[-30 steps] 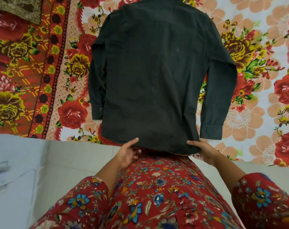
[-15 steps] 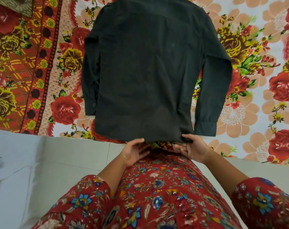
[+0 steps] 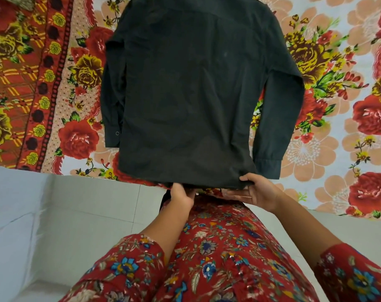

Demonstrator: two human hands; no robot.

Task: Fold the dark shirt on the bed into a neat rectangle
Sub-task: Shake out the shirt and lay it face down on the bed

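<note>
The dark shirt (image 3: 189, 92) lies back side up on the bed, collar end far from me, hem at the near edge. Its left sleeve (image 3: 112, 99) lies along the body, and its right sleeve (image 3: 276, 118) angles out with the cuff near the bed's edge. My left hand (image 3: 182, 195) holds the hem near its middle, fingers tucked under the cloth and hidden. My right hand (image 3: 258, 190) pinches the hem's right corner, thumb on top and fingers beneath.
The bed carries a floral sheet (image 3: 337, 105) with red roses and a patterned border strip (image 3: 43, 83) at the left. The near bed edge runs across the view, with pale floor tiles (image 3: 65, 214) below. My red floral clothing (image 3: 217, 258) fills the lower frame.
Both hands have come up to the hem and taken hold of it, the left sliding under the cloth. The view has shifted so the shirt sits slightly lower and closer.
</note>
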